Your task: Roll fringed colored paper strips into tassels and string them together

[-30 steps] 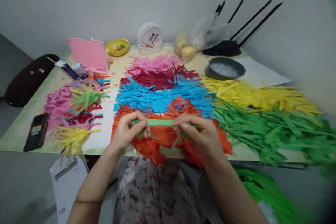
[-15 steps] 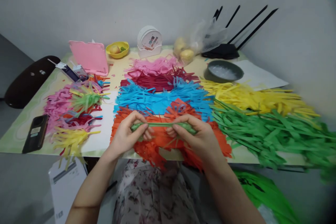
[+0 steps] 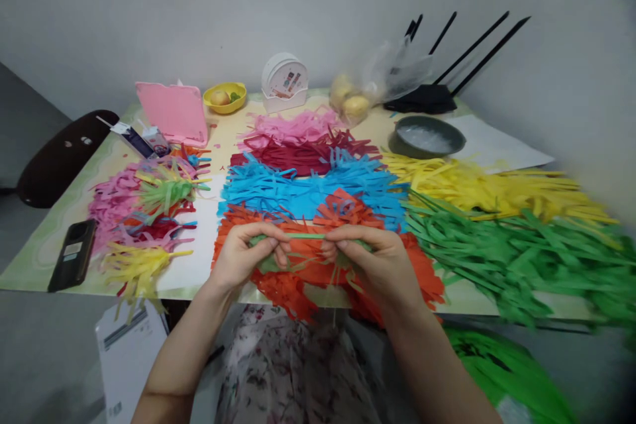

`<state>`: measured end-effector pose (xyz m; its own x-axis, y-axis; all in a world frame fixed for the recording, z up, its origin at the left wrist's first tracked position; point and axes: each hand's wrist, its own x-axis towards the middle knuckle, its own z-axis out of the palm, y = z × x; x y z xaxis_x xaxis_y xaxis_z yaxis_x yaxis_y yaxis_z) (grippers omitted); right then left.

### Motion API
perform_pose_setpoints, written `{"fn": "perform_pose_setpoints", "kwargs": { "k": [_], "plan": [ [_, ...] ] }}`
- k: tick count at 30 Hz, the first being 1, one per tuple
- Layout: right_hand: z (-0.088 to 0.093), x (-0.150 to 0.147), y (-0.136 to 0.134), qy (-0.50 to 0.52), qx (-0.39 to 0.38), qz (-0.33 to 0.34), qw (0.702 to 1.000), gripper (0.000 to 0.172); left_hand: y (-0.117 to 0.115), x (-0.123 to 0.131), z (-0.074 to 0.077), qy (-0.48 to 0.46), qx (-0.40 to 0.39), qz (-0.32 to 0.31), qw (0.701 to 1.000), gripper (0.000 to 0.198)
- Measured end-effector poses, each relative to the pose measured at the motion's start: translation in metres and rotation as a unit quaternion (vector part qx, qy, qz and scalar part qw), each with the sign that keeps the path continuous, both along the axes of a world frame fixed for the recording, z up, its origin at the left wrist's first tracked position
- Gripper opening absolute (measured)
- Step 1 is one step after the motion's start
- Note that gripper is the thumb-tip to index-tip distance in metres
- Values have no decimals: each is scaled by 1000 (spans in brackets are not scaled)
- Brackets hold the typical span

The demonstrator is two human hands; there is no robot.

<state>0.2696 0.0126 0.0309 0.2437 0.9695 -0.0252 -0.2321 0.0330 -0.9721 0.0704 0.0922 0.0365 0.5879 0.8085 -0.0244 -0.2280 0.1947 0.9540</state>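
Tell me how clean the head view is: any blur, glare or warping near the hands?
Head view: soft, even light, no glare. The left hand and right hand gripping the green paper strip look slightly soft. The green fringe pile smears toward the right edge, where corners darken and the table edge bows.

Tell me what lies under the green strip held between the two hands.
Under the green strip, held by the left hand and right hand, lies the orange fringed paper on the table. The hands cover part of that paper.
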Motion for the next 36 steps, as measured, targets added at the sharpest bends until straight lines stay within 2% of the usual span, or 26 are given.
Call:
{"fn": "perform_pose_setpoints", "kwargs": {
  "k": [5, 8, 11, 14, 17, 20, 23, 27, 31, 33, 35, 36],
  "plan": [
    [-4, -5, 0, 53, -14, -15, 998, 5, -5, 1, -9, -40, 40, -10, 998, 16],
    [0, -5, 0, 39, 10, -16, 999, 8, -6, -5, -5, -36, 107, -22, 993, 15],
    [16, 0, 0, -100, 77, -11, 992, 17, 0, -16, 15, 48, 222, -73, 971, 16],
    [36, 5, 1, -251, 173, 7, 952, 25, 9, -19, 41, 120, 312, -91, 938, 17],
    [47, 5, 2, -341, 249, 33, 906, 28, 14, -10, 61, 179, 315, -139, 922, 18],
    [48, 5, 2, -386, 291, 50, 874, 28, 14, 1, 67, 231, 332, -176, 897, 16],
    [52, 14, 1, -419, 280, 82, 860, 29, 15, 4, 62, 274, 436, -145, 845, 17],
    [66, 30, 9, -434, 165, 128, 876, 26, 18, 1, 49, 304, 597, -39, 742, 19],
    [65, 25, 26, -343, 86, 226, 908, 23, 21, -1, 39, 263, 679, -11, 685, 21],
    [57, 17, 34, -270, 64, 279, 919, 23, 23, -3, 36, 238, 730, 1, 640, 23],
    [50, 10, 38, -210, 46, 293, 932, 22, 26, -4, 31, 213, 771, 31, 599, 26],
    [48, 6, 38, -192, 42, 287, 937, 21, 27, -4, 29, 201, 778, 48, 593, 28]
  ]
}}
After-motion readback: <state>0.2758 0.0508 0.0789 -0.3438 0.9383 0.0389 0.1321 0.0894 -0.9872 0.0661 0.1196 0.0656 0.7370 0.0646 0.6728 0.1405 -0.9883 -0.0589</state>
